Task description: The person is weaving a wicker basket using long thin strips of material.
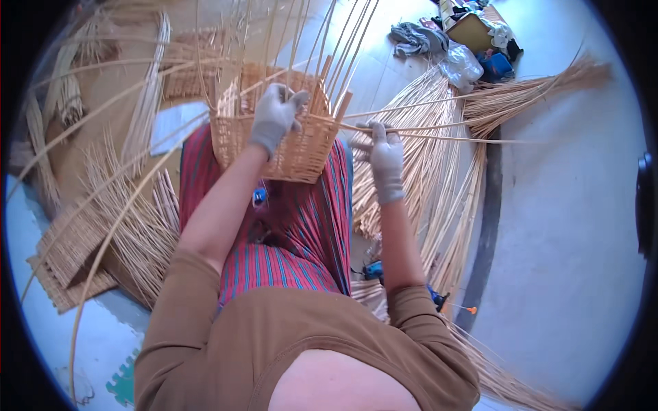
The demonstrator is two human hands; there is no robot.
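Note:
A half-woven square basket (288,154) of pale cane, with long upright strands rising from its rim, rests on my lap over red-and-blue striped cloth (274,267). My left hand (277,113), in a grey glove, is closed at the near upper edge of the basket, fingers curled over the weave. My right hand (380,154), also gloved, is just right of the basket, its fingers closed around long horizontal cane strands (432,127) that run from the basket out to the right.
Loose cane (404,178) fans across the right floor, with another bundle (521,96) behind. Cane (127,226) and woven panels (68,253) lie at left. Cloths (415,41), a plastic bag (460,67), a blue container (495,65) and a blue tool (373,269) are also around me.

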